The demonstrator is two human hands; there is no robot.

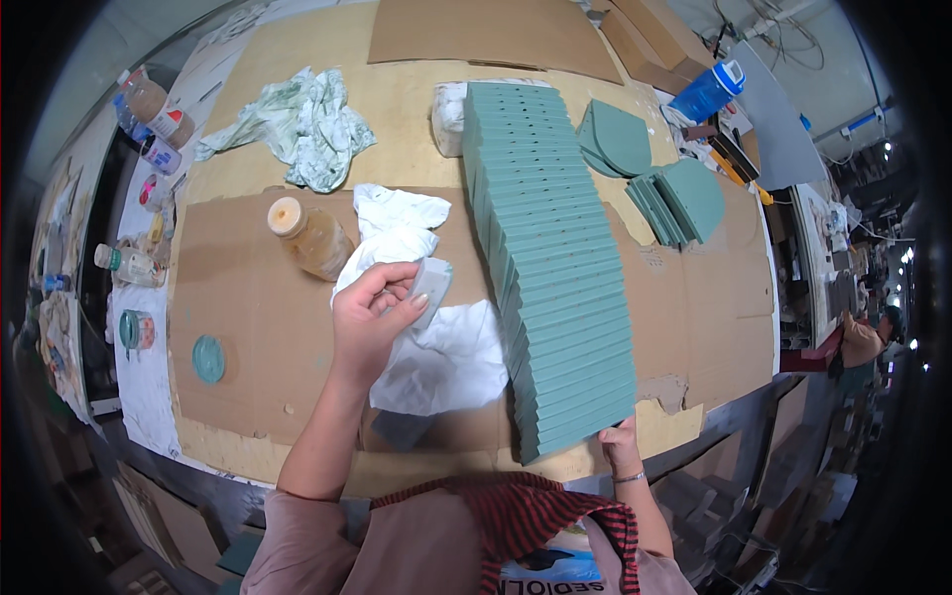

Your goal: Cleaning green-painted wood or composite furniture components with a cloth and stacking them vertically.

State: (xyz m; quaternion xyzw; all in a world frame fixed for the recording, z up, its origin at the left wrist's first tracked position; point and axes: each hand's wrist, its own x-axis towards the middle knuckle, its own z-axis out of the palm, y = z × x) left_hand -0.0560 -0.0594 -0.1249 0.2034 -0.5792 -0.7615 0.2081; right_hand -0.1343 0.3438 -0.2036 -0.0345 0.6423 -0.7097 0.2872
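With twelve o'clock pointing away from the person across the tabletop (pixel 228 441), a long row of thin sage-green panels (pixel 555 268), packed face to face, runs from twelve down to five o'clock. The person's left hand (pixel 367 317), at eight o'clock, pinches a small flat whitish piece (pixel 430 293) between thumb and fingers, apart from the row. The right hand (pixel 623 446) is at the row's near right corner, at five o'clock; its fingers are partly hidden, so whether it grips the panels cannot be told. Near the left hand, crumpled white cloth (pixel 446 367) lies toward seven o'clock. A clear jar with yellowish contents (pixel 325 248) is at nine, a round teal lid (pixel 208 359) farther out at eight, a green-stained white rag (pixel 307 129) at ten, and loose sage-green panels with rounded corners (pixel 699 198) between two and three o'clock
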